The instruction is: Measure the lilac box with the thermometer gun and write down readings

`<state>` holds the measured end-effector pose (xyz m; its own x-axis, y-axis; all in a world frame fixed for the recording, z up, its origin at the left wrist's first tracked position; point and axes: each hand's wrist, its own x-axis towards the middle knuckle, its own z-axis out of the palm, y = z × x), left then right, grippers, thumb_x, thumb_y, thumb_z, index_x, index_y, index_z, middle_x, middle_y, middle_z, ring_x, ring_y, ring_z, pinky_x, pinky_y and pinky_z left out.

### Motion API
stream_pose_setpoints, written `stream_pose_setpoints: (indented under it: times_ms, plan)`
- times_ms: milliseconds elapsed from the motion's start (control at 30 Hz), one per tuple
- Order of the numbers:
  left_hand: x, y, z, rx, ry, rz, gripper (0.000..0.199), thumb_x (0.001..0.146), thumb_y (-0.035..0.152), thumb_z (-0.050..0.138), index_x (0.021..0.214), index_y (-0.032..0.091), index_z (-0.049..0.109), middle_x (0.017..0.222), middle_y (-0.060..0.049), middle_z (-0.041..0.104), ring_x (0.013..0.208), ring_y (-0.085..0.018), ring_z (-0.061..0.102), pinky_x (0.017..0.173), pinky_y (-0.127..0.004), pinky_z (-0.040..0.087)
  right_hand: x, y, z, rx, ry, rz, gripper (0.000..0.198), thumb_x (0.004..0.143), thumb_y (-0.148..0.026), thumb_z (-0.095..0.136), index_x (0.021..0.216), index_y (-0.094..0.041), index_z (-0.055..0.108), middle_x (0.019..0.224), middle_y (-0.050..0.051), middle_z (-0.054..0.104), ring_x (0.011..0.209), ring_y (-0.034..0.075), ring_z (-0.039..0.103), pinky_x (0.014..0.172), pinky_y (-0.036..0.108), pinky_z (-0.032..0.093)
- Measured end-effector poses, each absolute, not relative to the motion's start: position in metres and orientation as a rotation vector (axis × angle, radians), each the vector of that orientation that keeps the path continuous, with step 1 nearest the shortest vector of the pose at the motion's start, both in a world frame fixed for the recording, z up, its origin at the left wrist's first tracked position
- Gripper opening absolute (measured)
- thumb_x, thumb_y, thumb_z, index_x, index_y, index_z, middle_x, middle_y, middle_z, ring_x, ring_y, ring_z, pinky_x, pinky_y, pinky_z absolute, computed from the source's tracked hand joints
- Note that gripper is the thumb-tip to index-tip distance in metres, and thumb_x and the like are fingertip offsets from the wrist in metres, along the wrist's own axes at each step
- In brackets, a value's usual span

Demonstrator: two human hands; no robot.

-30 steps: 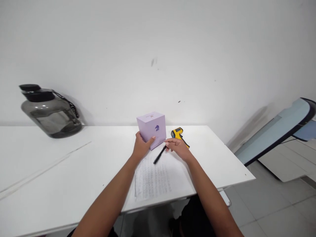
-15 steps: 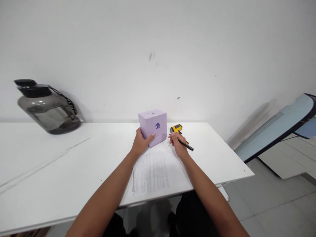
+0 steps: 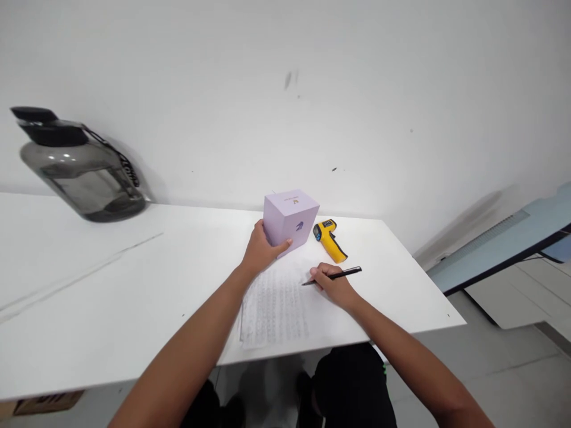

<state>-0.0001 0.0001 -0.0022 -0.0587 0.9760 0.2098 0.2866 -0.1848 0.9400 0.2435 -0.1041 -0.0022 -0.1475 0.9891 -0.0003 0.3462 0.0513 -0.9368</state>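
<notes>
A lilac box (image 3: 285, 223) with a dark blue emblem stands on the white table, just beyond the paper. My left hand (image 3: 264, 246) grips its near left corner, thumb across the front face. In my right hand (image 3: 330, 282) is a black pen (image 3: 345, 273), pinched in a writing grip, its tip low at the right part of the paper. Whether the tip touches the sheet I cannot tell. The paper (image 3: 274, 312) lies flat near the front edge, covered in rows of writing too blurred to read. A yellow infrared thermometer (image 3: 332, 245) lies right of the box, beyond my right hand.
A large grey water bottle (image 3: 89, 172) with a black lid stands at the back left against the wall. The white table (image 3: 111, 309) ends at the right, near a tilted light-blue panel (image 3: 499, 244) with a black edge. A cardboard box (image 3: 49, 403) shows below the table.
My right hand has moved with the pen from beside the box down toward the paper, uncovering the thermometer. The lilac box has turned in my left hand. The whole view has tilted slightly.
</notes>
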Motion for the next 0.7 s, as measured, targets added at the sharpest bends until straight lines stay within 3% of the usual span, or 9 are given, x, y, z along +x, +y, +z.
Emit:
stream_pose_setpoints:
  times_ms: [467, 700]
  plan:
    - [-0.0013, 0.0028, -0.0059, 1.530, 1.377, 1.285, 0.108, 0.068, 0.059, 0.107, 0.154, 0.022, 0.052, 0.157, -0.023, 0.067, 0.148, -0.047, 0.069, 0.120, -0.064, 0.059, 0.2430, -0.0989, -0.0058, -1.453, -1.622, 1.005, 0.047, 0.095, -0.061, 0.076, 0.066, -0.026, 0.064, 0.068, 0.000, 0.061, 0.071, 0.020, 0.057, 0.069, 0.034, 0.044]
    - [0.0005, -0.0027, 0.0028, 1.569, 1.405, 1.244, 0.101, 0.072, 0.058, 0.102, 0.152, 0.022, 0.053, 0.157, -0.023, 0.069, 0.149, -0.046, 0.068, 0.118, -0.061, 0.059, 0.2455, -0.0958, -0.0087, -1.423, -1.629, 1.030, 0.052, 0.090, -0.067, 0.078, 0.062, -0.027, 0.059, 0.063, -0.002, 0.054, 0.066, 0.019, 0.051, 0.066, 0.035, 0.042]
